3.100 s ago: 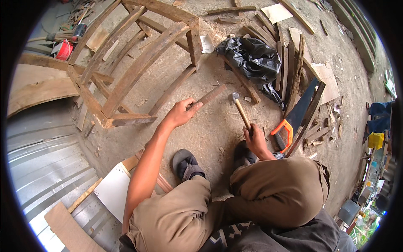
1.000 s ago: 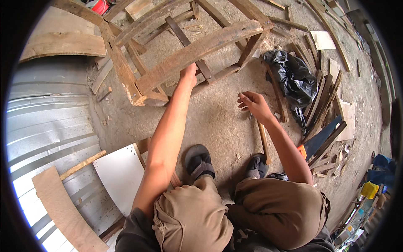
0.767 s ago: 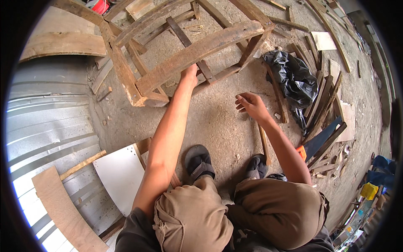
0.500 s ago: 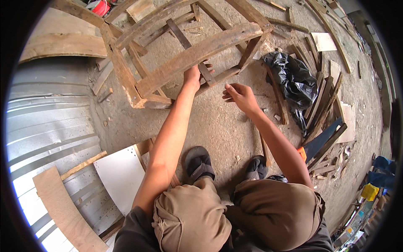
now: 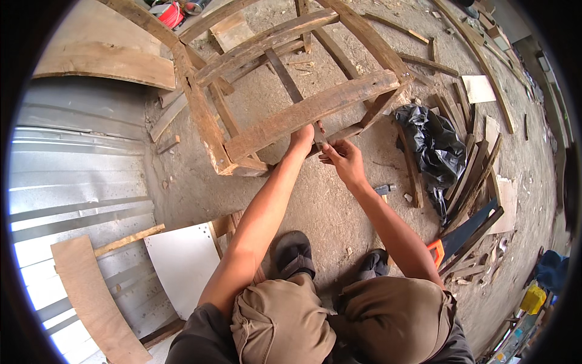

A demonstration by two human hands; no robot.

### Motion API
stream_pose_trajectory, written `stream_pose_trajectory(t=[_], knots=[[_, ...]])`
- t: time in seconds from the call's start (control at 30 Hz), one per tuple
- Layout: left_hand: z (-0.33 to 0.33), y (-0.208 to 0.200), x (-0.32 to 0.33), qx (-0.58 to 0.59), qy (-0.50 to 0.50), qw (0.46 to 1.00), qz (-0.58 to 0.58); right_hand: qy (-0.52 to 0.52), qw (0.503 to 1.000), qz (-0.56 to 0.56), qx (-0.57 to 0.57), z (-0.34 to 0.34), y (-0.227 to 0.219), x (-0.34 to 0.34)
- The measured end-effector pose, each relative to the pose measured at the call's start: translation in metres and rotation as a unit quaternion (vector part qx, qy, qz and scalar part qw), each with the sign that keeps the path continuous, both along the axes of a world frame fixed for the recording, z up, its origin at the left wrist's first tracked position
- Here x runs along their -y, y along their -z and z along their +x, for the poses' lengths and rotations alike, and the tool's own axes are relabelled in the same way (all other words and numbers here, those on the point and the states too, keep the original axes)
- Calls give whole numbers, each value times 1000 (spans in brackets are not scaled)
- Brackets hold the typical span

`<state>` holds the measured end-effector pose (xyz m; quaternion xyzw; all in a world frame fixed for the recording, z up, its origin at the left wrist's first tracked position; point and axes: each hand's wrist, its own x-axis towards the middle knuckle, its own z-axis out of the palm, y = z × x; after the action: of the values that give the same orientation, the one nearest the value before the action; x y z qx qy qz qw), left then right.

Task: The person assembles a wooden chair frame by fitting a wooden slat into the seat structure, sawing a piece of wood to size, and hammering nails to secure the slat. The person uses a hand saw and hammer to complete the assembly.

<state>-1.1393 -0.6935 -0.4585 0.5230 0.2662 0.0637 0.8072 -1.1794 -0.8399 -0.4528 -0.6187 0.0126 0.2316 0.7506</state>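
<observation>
A worn wooden frame, shaped like a chair or bench skeleton, stands on the floor before me. A dark wooden slat runs through it, passing under the curved near rail to the low front bar. My left hand is closed around the slat below that rail, some of its fingers hidden behind the wood. My right hand pinches at the slat's near end, its thumb and fingertips close together; whether a small thing is also between them I cannot tell.
A hammer lies right of my right forearm. Beyond it are a black plastic bag, scrap wood and an orange-handled handsaw. Corrugated metal sheet, a white board and a curved plywood piece are at left.
My right hand has moved in from the side to the slat's near end. My left hand stays on the slat. The view has shifted, so the frame appears lower and farther right.
</observation>
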Motion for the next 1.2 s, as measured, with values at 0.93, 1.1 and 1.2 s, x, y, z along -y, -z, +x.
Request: stream_pose_trajectory(t=[0.93,1.1,1.2], knots=[[-1,-3,-4,-23,42,999,18,11,997,52,-50,2,-6,0],[1,-2,-3,-54,44,997,40,7,998,43,-34,2,-3,1],[0,-2,-3,-56,50,995,66,11,999,42,-29,0,-3,-1]])
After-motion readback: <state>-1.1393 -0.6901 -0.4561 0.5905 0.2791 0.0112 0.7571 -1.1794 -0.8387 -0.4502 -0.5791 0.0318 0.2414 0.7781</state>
